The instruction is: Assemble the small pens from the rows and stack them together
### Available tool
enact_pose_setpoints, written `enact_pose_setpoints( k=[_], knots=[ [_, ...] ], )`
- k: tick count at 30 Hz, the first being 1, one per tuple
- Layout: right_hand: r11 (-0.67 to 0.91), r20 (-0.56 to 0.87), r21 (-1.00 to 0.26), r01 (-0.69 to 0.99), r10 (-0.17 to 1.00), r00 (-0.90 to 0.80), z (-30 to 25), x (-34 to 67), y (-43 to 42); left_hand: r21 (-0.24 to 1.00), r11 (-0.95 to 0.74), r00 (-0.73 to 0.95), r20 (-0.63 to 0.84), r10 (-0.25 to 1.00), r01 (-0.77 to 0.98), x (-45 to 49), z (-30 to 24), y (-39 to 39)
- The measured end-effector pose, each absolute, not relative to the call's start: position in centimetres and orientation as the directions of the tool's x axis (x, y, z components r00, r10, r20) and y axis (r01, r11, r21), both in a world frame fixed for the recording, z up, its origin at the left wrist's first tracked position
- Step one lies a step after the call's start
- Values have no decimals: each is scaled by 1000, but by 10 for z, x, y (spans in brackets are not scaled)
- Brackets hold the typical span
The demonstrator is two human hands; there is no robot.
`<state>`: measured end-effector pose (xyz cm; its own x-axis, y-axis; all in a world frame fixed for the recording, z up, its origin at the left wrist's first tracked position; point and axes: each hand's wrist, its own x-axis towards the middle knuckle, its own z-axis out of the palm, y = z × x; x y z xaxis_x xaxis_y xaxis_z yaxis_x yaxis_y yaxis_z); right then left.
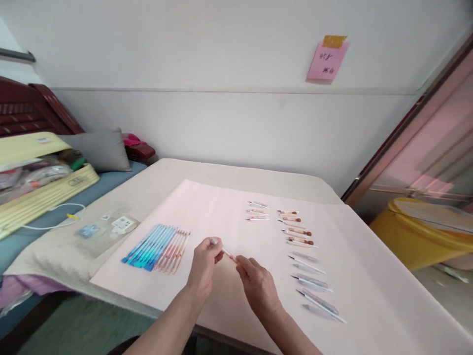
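I hold a slim pen [226, 252] between both hands at the lower centre of the frame, above a pale sheet [218, 199] spread over a cream-covered surface [229, 171]. The fingers of my left hand [205, 259] are pinched on the pen's upper end; the fingers of my right hand [257, 281] are closed around its lower end, and the pen slants down from left to right between them, its middle bare and showing a reddish mark.

Left of my hands, a row of blue pens [150, 246] lies side by side, slanted, with a row of pale pens with reddish marks [173, 251] just beside it. Right of centre, a small group of dark-tipped pieces [258, 211] lies near a column of brown-and-beige pieces [300, 231]. Below that column, toward the lower right, white sticks with dark tips [310, 265] lie among greyish tubes [314, 281].

At the left of the frame, a clear plastic bag [105, 241] rests on the cream cover, and a pale yellow box [48, 190] sits near a grey pillow [105, 150]. A pink note [327, 61] with handwriting is taped to the wall [221, 54] at upper right. A yellow tub [414, 236] stands at the right edge, beside the surface.
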<state>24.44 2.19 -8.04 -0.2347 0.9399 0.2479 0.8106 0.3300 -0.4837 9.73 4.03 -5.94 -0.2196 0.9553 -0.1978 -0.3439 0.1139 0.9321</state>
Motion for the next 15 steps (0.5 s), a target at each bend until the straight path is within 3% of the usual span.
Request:
enact_pose_setpoints(
  k=[4, 10, 15],
  knots=[
    [316, 232, -525, 790, 947, -224, -80, 244, 23, 900, 120, -192, -218, 957, -420, 97, -57, 41],
    [306, 209, -571, 762, 951, -226, -78, 240, 23, 946, 87, -269, -176, 947, -312, 98, -56, 41],
    [304, 208, -618, 725, 953, -222, -77, 241, 23, 912, 104, -226, -207, 952, -397, 96, -57, 42]
  ],
)
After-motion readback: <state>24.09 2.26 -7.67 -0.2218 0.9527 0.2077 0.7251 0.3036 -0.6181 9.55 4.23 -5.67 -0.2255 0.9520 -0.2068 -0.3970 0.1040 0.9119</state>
